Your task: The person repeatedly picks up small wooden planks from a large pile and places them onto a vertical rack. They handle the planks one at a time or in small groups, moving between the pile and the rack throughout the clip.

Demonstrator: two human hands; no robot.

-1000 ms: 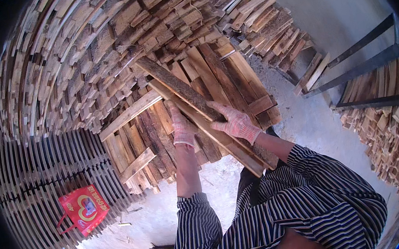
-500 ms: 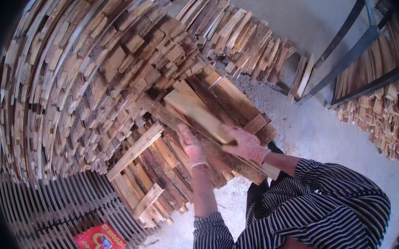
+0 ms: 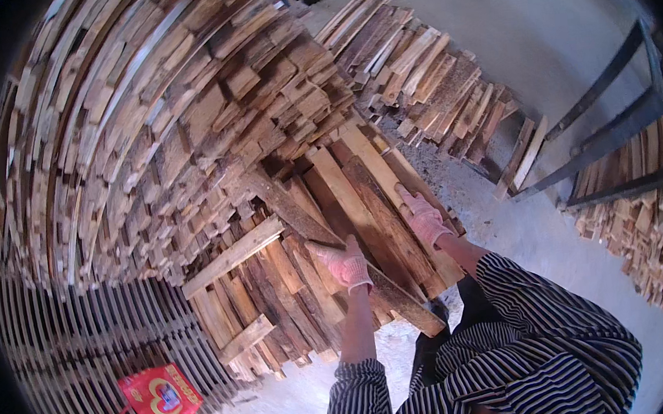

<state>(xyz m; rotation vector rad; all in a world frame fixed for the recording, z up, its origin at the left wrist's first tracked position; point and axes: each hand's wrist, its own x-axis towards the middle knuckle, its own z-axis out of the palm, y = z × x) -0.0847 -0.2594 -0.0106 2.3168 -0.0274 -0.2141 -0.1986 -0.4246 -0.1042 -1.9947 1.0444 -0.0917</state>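
Observation:
My left hand (image 3: pixel 343 264), in a pinkish work glove, grips a long, dark, rough-edged board (image 3: pixel 390 287) that lies diagonally over other planks. Its thumb and fingers rest on opposite sides of the wood. My right hand (image 3: pixel 424 216), gloved the same way, lies with fingers stretched out on the right part of the plank layer. Close to that hand is a pale plank (image 3: pixel 372 161). Between my hands, another pale plank (image 3: pixel 343 184) and a brown plank (image 3: pixel 386 219) lie side by side. How far the right fingertips reach around any wood is hidden.
A tall stack of boards (image 3: pixel 136 137) rises at left. Nearer lies a plank bundle with a pale crosspiece (image 3: pixel 233 255). A red bag (image 3: pixel 161 399) sits on slatted wood at lower left. More boards (image 3: pixel 448 94) lie beyond; a dark metal frame (image 3: pixel 617 131) stands right.
The pale board under my right hand has gone down among the planks on the right. My right hand has shifted up and slightly right; my left has moved right onto the dark board.

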